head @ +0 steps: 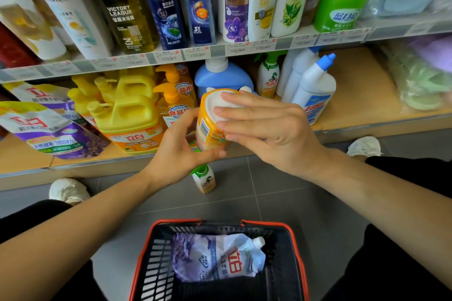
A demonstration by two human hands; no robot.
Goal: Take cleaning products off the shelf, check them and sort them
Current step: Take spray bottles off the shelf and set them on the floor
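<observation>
I hold an orange bottle (209,127) upside down in front of the lower shelf, its white base facing me. My left hand (181,151) grips it from below and the side, thumb and fingers curled round its body. My right hand (264,127) lies over the base and right side, fingers fairly straight. The bottle's neck is hidden behind my left hand. A purple and white refill pouch (217,258) lies in the red and black shopping basket (144,259) on the floor below.
A small green-capped spray bottle (204,179) stands on the grey floor by the shelf foot. The lower shelf (354,85) holds yellow detergent jugs (129,115), purple pouches (49,127), a blue bottle (220,76) and white toilet cleaners (315,85). Shampoo bottles fill the upper shelf (171,55).
</observation>
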